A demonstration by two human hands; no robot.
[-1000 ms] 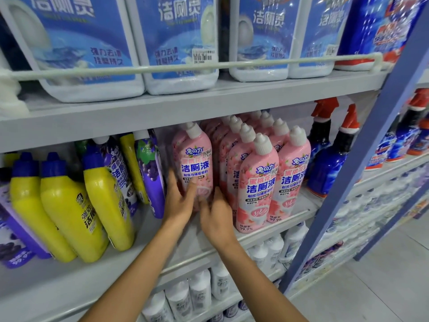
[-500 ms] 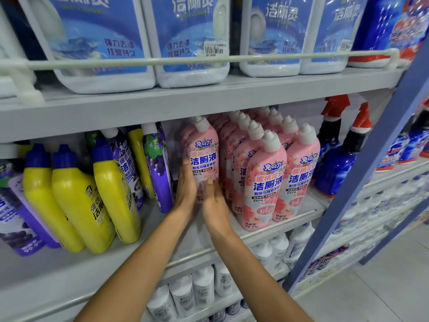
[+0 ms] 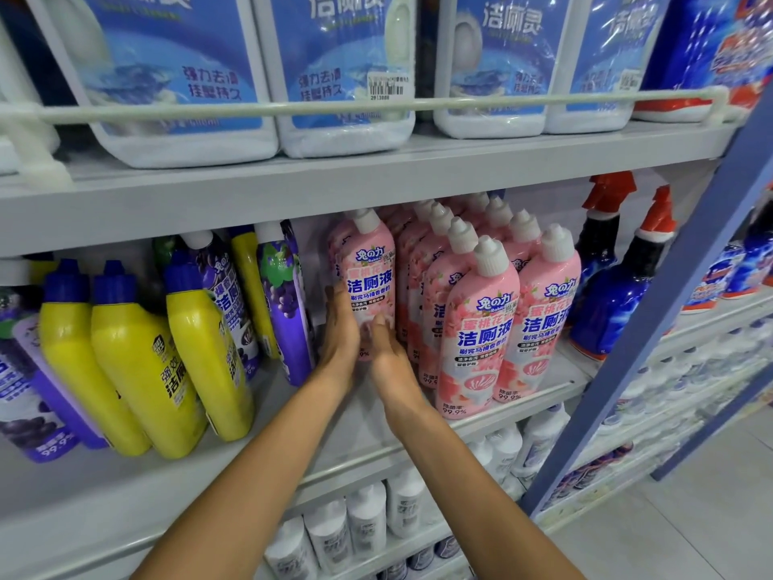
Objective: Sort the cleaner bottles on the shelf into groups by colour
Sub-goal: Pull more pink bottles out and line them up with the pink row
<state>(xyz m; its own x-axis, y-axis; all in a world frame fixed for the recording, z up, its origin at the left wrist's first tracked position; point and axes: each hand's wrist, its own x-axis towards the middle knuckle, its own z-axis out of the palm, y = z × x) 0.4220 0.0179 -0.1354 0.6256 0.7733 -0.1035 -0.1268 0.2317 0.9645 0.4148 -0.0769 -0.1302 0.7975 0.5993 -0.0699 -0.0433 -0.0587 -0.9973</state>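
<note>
While a second ago your hands sat low at the foot of the pink bottle (image 3: pixel 368 265), with the left thumb spread wide, they now ride higher and closer together on its lower half. Your left hand (image 3: pixel 341 334) lies flat along the bottle's flank at its nine o'clock, fingers straight and pointing up. Your right hand (image 3: pixel 391 355) lies across the lower front at about five o'clock, fingers straight too. Neither wraps the bottle: you press it between two flat hands, and I see no thumb hooked behind it.

The bottle stands upright on the shelf (image 3: pixel 104 504), at nine o'clock of the pink group (image 3: pixel 481 328) and just beside it; whether they touch I cannot tell. It looks no further from the group than before, so the change is in your hold, not yet in the bottle's place.

For the task, that reads as squaring this bottle into the pink block, which then looks finished. What is left lies at nine o'clock of your hands: the yellow bottles (image 3: pixel 125 362) and purple bottles (image 3: pixel 284 303) stand mixed and leaning, one yellow between two purple. With flat palms and no wrap, slide the bottle rather than lift it.
</note>
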